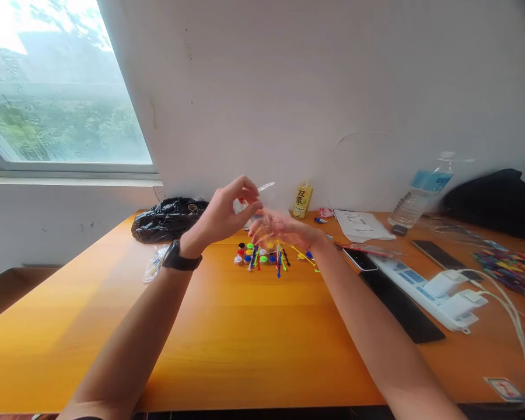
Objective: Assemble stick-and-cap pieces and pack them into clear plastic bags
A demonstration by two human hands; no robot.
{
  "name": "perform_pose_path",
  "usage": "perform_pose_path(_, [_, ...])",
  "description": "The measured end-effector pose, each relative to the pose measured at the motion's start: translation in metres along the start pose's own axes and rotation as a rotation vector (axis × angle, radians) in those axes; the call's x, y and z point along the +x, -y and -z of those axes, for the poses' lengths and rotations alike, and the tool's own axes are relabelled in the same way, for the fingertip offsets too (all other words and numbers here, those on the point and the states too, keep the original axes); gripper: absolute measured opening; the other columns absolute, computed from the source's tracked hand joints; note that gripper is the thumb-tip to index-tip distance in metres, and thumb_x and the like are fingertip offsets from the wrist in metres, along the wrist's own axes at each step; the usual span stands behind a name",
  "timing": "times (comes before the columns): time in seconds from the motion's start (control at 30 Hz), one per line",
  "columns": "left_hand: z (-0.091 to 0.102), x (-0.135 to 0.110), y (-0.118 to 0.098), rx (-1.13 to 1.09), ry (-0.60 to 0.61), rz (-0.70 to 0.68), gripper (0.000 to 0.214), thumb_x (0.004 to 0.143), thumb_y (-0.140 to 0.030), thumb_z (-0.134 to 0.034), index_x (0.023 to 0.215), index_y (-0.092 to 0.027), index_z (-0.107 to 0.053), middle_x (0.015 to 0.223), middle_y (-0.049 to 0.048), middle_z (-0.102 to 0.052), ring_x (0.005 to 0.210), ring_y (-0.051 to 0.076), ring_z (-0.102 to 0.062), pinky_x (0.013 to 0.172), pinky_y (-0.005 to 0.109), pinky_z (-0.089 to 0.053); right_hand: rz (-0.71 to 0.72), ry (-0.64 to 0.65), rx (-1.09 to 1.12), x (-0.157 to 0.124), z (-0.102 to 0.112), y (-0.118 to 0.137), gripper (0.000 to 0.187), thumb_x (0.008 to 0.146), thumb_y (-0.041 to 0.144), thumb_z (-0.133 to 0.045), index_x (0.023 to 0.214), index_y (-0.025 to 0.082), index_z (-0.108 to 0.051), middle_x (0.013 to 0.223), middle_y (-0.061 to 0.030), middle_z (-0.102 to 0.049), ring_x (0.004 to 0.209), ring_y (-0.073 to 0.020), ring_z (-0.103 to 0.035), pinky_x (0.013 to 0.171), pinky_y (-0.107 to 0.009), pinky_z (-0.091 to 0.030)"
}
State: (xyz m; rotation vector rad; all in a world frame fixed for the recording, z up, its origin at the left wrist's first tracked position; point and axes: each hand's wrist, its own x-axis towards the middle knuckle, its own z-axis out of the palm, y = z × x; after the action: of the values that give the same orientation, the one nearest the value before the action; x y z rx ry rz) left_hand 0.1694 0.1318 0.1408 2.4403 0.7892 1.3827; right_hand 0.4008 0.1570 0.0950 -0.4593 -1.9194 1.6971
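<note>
My left hand [236, 207] is raised over the table, thumb and fingers pinched on a clear plastic bag [266, 187]. Just beside it, my right hand [284, 227] reaches in with its palm side at the bag; motion smears its fingers. Below both hands lie small round plastic pieces [263, 259] in white, green, red, blue, yellow and black. Among them are thin arrow-shaped plastic pieces [279, 269] in several colours. A yellow arrow piece [304, 256] lies to the right, by my right wrist. My hands hide part of the pile.
A black plastic bag [170, 219] and a small clear packet [156, 262] lie left on the wooden table [227, 350]. Behind stands a yellow drink carton [303, 200]. On the right are papers [362, 225], a water bottle [422, 189], phones and a power strip [420, 289] with cables.
</note>
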Motion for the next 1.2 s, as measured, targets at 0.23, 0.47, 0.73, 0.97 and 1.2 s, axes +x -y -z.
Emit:
perform_pose_path(0.23, [0.013, -0.003, -0.012, -0.018, 0.281, -0.012, 0.025, 0.092, -0.042, -0.075, 0.097, -0.018, -0.077, 0.089, 0.0049, -0.077, 0.080, 0.016, -0.068, 0.075, 0.027, -0.053, -0.036, -0.019, -0.222, -0.001, 0.003, 0.006, 0.079, 0.082, 0.050, -0.085, 0.152, 0.032, -0.053, 0.145, -0.0101, -0.062, 0.131, -0.0288, -0.060, 0.101, -0.043, -0.057])
perform_pose_path(0.47, [0.015, -0.003, -0.013, -0.077, 0.545, 0.027, 0.026, 0.087, -0.042, -0.079, 0.101, -0.019, -0.084, 0.086, 0.0037, -0.080, 0.074, 0.017, -0.070, 0.068, 0.025, -0.054, -0.048, 0.020, -0.413, -0.004, -0.004, 0.018, 0.076, 0.086, 0.052, -0.083, 0.152, 0.029, -0.053, 0.145, -0.0094, -0.063, 0.133, -0.0297, -0.060, 0.104, -0.043, -0.056])
perform_pose_path(0.73, [0.015, -0.004, -0.016, -0.204, 0.580, 0.002, 0.040, 0.090, -0.038, -0.078, 0.127, -0.024, -0.076, 0.120, 0.0076, -0.079, 0.108, 0.024, -0.074, 0.096, 0.034, -0.058, 0.003, -0.053, -0.448, -0.009, 0.000, 0.023, 0.084, 0.078, 0.046, -0.090, 0.152, 0.032, -0.053, 0.134, -0.0079, -0.068, 0.126, -0.0294, -0.063, 0.099, -0.044, -0.060])
perform_pose_path(0.97, [0.014, -0.004, -0.018, -0.264, 0.672, 0.005, 0.026, 0.087, -0.039, -0.081, 0.110, -0.025, -0.081, 0.099, 0.0061, -0.080, 0.101, 0.024, -0.074, 0.097, 0.036, -0.057, -0.061, -0.079, -0.589, -0.013, -0.005, 0.032, 0.092, 0.082, 0.043, -0.088, 0.161, 0.032, -0.043, 0.133, -0.0092, -0.067, 0.119, -0.0275, -0.067, 0.097, -0.040, -0.060])
perform_pose_path(1.2, [0.005, -0.008, -0.021, -0.086, 0.810, -0.019, 0.030, 0.087, -0.050, -0.078, 0.096, -0.022, -0.074, 0.106, 0.0073, -0.076, 0.106, 0.027, -0.071, 0.086, 0.031, -0.054, -0.060, -0.048, -0.653, -0.001, -0.024, 0.029, 0.092, 0.075, 0.032, -0.092, 0.157, 0.034, -0.049, 0.123, -0.0061, -0.074, 0.105, -0.0271, -0.073, 0.083, -0.036, -0.063])
